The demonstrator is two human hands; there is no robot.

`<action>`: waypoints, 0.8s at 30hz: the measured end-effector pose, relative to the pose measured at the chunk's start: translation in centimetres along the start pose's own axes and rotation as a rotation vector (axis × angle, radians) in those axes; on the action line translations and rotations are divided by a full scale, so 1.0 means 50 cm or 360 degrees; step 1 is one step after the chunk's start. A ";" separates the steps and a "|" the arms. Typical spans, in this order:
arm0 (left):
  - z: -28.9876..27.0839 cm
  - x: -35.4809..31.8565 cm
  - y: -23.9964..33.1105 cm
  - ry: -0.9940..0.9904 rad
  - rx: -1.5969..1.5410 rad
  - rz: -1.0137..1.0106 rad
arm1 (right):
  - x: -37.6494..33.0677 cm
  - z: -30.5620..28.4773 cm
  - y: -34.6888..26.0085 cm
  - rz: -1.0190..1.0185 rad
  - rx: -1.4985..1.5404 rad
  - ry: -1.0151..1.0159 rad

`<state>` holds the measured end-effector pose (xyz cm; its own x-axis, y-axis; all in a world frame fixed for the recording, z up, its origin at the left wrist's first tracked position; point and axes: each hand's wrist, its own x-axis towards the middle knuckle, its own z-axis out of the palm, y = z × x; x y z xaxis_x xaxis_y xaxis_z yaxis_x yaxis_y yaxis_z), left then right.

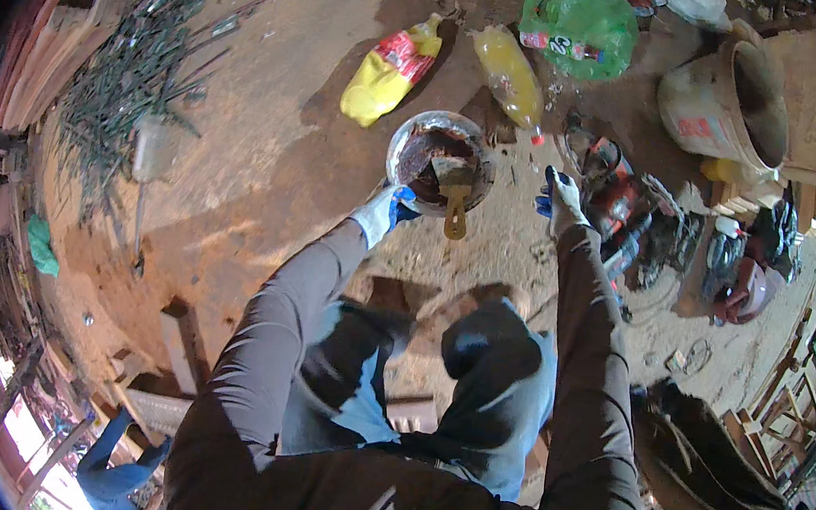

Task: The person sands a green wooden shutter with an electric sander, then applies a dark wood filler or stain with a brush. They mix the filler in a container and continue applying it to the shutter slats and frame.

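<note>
A round metal pot (398, 143) stands on the ground before me, dark reddish-brown paste smeared inside it. My left hand (379, 214), in a white glove with blue fingertips, closes on the pot's near left rim. A putty knife (455, 218) rests across the pot, its broad blade in the paste and its yellowish handle over the near rim, with neither hand on it. To the right of the pot my right hand (563, 200), gloved alike, is in the air with thumb and fingers apart, and nothing shows between them.
Beyond the pot lie a yellow bottle with a red label (389, 72), a bottle of yellowish liquid (509, 73) and a green plastic bag (586, 18). Red power tools (617, 203) and a large tipped bucket (697, 102) are at right. Cut strips (130, 87) are heaped at left.
</note>
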<state>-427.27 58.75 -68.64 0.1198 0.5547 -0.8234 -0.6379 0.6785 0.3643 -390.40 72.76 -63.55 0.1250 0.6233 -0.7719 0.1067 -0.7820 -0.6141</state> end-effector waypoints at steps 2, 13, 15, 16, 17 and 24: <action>0.006 0.078 0.010 0.0031 0.0155 -0.0012 | 0.186 0.035 0.034 -0.0047 -0.0175 0.0136; 0.188 0.046 0.171 0.0182 0.0715 0.1290 | 0.207 0.106 -0.157 -0.1805 -0.0326 0.0585; 0.271 0.049 0.189 -0.0422 0.0201 0.0765 | 0.108 0.125 -0.235 -0.1619 -0.0790 0.0835; 0.311 0.083 0.200 -0.0312 -0.0069 0.0383 | 0.072 0.120 -0.271 -0.1607 -0.0712 0.0687; 0.347 0.117 0.209 -0.0216 -0.0339 -0.0009 | 0.032 0.112 -0.292 -0.1595 -0.0648 0.0542; 0.452 0.168 0.258 -0.1133 -0.1046 0.0447 | -0.138 0.048 -0.288 -0.1158 0.0244 -0.0145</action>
<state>-417.31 83.07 -61.04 0.1902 0.9579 -0.2152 -0.9800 0.1983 0.0163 -395.18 79.70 -49.78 -0.0078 0.9857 -0.1685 -0.0081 -0.1686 -0.9857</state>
